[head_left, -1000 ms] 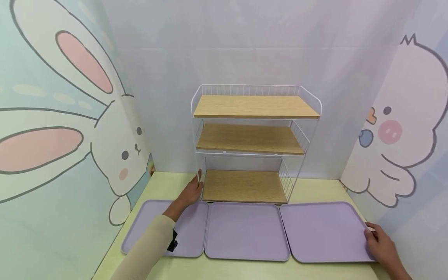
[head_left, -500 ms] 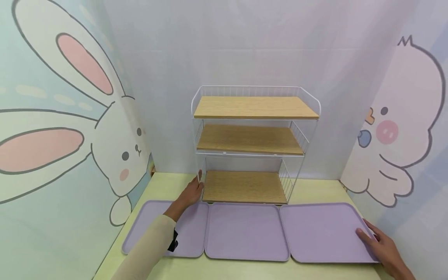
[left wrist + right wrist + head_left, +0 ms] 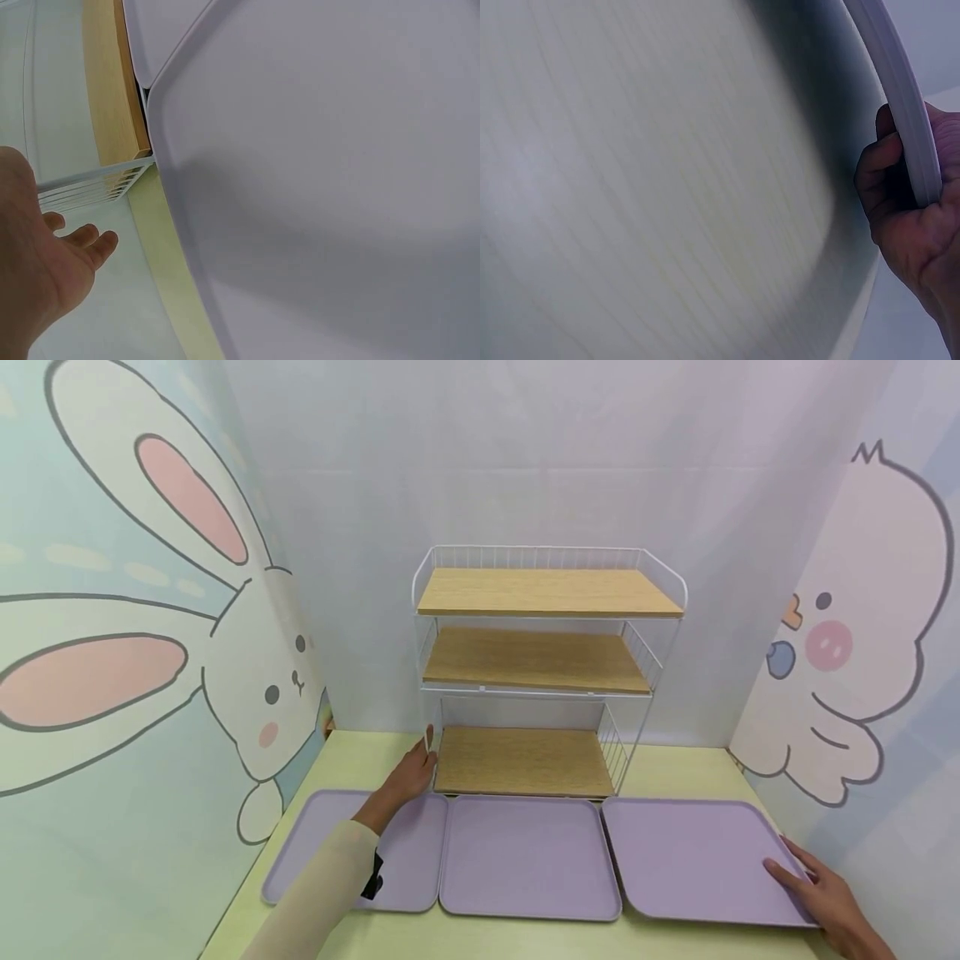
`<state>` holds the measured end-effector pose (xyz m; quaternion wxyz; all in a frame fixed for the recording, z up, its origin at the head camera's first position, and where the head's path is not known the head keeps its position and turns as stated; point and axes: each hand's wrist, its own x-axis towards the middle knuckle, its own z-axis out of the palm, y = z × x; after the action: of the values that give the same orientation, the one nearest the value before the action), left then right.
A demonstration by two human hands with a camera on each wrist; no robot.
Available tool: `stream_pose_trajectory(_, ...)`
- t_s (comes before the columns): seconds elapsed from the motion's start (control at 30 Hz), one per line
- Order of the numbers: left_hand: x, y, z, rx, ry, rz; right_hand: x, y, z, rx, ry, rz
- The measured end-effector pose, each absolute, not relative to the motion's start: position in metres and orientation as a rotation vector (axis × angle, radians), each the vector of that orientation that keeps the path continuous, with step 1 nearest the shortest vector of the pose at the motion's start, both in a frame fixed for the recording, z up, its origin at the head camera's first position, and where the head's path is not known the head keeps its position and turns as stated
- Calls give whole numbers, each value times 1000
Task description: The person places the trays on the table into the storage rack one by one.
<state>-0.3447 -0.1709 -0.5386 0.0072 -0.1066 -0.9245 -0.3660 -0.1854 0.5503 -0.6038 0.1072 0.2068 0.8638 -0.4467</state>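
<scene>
Three lilac trays lie side by side on a pale yellow table [image 3: 360,756]. Behind them stands a white wire rack [image 3: 547,556] with three bare wooden shelves. My left hand [image 3: 408,772] reaches over the left tray [image 3: 405,868] and rests against the rack's front left post. In the left wrist view its fingers [image 3: 82,240] are loosely straight beside the rack's wire side [image 3: 90,184]. My right hand [image 3: 817,893] grips the right edge of the right tray [image 3: 690,860]. Its thumb lies on top, and its fingers [image 3: 881,176] curl under the rim [image 3: 900,90].
The middle tray [image 3: 525,856] sits directly before the rack's bottom shelf [image 3: 521,760]. Cartoon-printed walls close in the table on the left [image 3: 150,693], the right [image 3: 862,652] and behind. Narrow strips of table run beside the rack and along the near edge.
My right hand slid a little nearer along the right tray's edge, and its thumb came over the rim onto the tray. My left hand stayed at the rack post.
</scene>
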Motion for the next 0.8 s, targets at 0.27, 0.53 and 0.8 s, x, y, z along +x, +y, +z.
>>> stream_pose_trajectory(0.27,-344,-171,-540,-363,-2858,-1271,-188,517,-601,625,2484,-1498)
stream_pose_trajectory(0.53,-342,-171,-539,-410,-2828,-1373,-196,480,-592,533,2413,-1739)
stream_pose_trajectory(0.8,-342,-172,-541,-460,-2785,-1417,-202,436,-579,479,2430,-1768)
